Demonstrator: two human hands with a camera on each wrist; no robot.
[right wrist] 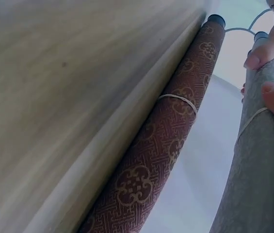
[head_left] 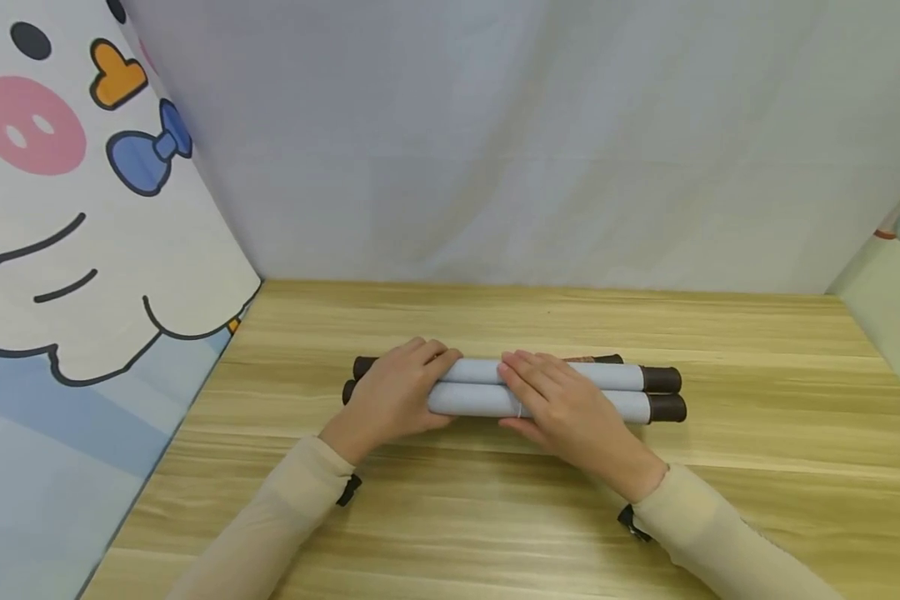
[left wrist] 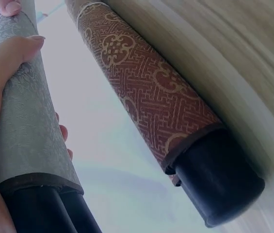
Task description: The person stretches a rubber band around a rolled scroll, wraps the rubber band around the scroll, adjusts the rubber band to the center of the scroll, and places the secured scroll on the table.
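Two rolled hanging scrolls in pale blue-grey patterned cloth, a nearer scroll (head_left: 472, 398) and a farther scroll (head_left: 622, 377), lie side by side across the middle of the head view. Dark knobs cap their ends. My left hand (head_left: 401, 387) grips both toward their left ends, thumb on the near side. Right of centre, my right hand (head_left: 562, 404) holds the pair with its fingers over the top. A thin white band (right wrist: 253, 124) rings the grey roll. Behind them is a dark red brocade scroll (left wrist: 137, 73) with gold motifs, mostly hidden in the head view.
The wood-grain table (head_left: 450, 533) extends around the scrolls. A pale grey cloth backdrop (head_left: 532, 167) rises along its far edge. On the left hangs a cartoon-printed cloth (head_left: 157, 275), and at the right edge is a pale green panel (head_left: 888, 300).
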